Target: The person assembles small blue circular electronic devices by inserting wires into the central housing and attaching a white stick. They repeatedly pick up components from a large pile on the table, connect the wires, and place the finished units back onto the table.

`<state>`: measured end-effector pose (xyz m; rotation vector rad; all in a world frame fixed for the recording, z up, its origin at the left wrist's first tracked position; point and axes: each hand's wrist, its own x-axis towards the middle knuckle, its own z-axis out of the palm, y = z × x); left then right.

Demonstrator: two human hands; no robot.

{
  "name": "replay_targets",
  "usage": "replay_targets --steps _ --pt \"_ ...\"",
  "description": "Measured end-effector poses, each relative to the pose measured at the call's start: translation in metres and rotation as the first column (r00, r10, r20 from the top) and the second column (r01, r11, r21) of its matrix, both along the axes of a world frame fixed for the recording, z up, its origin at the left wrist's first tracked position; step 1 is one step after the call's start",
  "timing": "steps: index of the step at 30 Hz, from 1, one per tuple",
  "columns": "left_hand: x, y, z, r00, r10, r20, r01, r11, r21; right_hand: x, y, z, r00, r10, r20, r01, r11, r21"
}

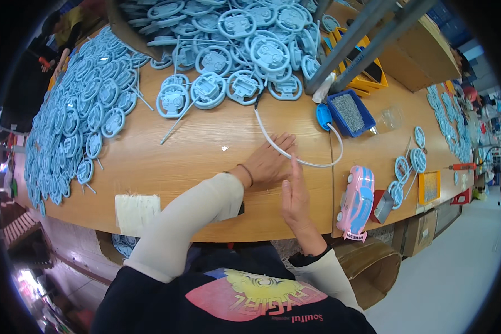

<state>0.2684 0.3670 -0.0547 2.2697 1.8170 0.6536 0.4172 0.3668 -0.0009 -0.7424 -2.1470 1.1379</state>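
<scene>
A clear, pale flexible tube [267, 135] curves across the wooden table in front of me. Its dark end lies by the light-blue steering-wheel-shaped parts [244, 87], and the other end meets a blue oval piece [323, 117]. My left hand [268, 160] is palm down on the table, fingers stretched out, with the fingertips at the tube. Just right of it my right hand [296, 200] is turned on edge, fingers straight, its index fingertip by the tube. Neither hand appears to grip anything; whether the fingertips press on the tube cannot be made out.
Heaps of similar blue parts [72, 119] cover the table's left and back. A blue bin of small grey pieces [360, 129] stands near a yellow crate [379, 80] and metal posts [350, 47]. A pink-and-blue toy car [357, 201] sits right. Another person [67, 33] is far left.
</scene>
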Motion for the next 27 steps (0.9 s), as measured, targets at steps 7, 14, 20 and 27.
replay_targets --steps 7,14,20,27 --pt "-0.034 -0.029 -0.008 0.932 -0.314 0.180 0.340 0.931 -0.134 0.023 0.006 -0.036 0.976 0.048 0.212 -0.070 0.993 0.100" --pt "-0.052 -0.122 -0.002 0.942 -0.308 0.135 0.331 0.921 -0.206 0.018 -0.019 -0.064 0.907 0.119 0.403 -0.227 0.946 0.230" --pt "-0.045 -0.178 0.016 0.978 -0.115 0.174 0.141 0.979 -0.148 -0.010 -0.047 -0.069 0.851 0.199 0.486 -0.359 0.896 0.261" --pt "0.009 -0.273 0.025 0.594 0.432 0.679 -0.078 0.871 -0.485 -0.048 -0.076 -0.065 0.765 0.399 0.506 -0.557 0.804 0.208"
